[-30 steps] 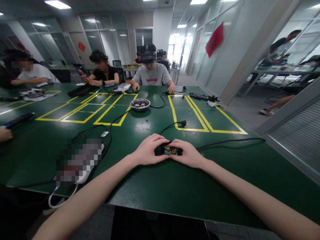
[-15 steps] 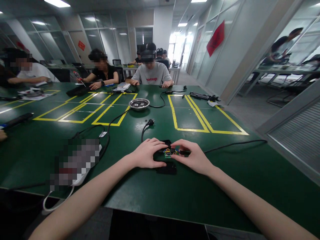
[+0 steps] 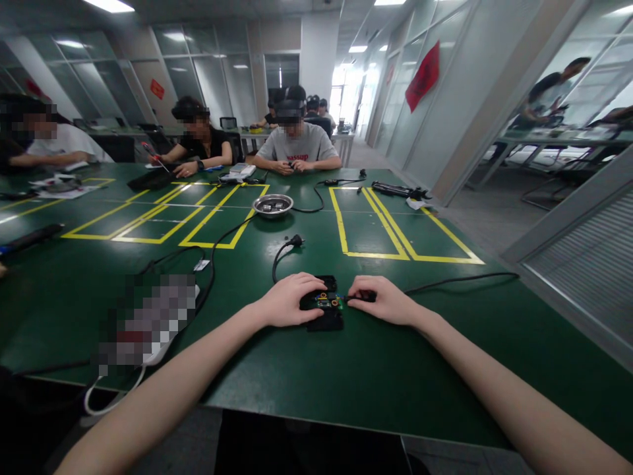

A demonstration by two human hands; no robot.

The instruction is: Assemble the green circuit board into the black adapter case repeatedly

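A small green circuit board [image 3: 330, 303] with copper-coloured coils lies in front of me. Black casing pieces [image 3: 325, 322] show beneath and on both sides of it. My left hand [image 3: 287, 301] curves around the board's left end, thumb at the near side and fingers at the far side. At the board's right end, my right hand [image 3: 388, 300] is closed on a black cable [image 3: 465, 282], pinching it where thin coloured wires meet the board. The cable trails off to the right across the table. Part of the board's left end is hidden by my left hand.
A black plug [image 3: 295, 241] on a cord and a metal bowl [image 3: 272, 206] with small parts lie beyond my hands. A blurred-out item [image 3: 158, 320] rests at left. Yellow tape outlines [image 3: 376, 256] mark the green table [image 3: 297, 382]. Several people sit across it.
My right hand has drawn back slightly from over the board to the cable at its right end, uncovering more of the board. The person opposite has brought both hands together.
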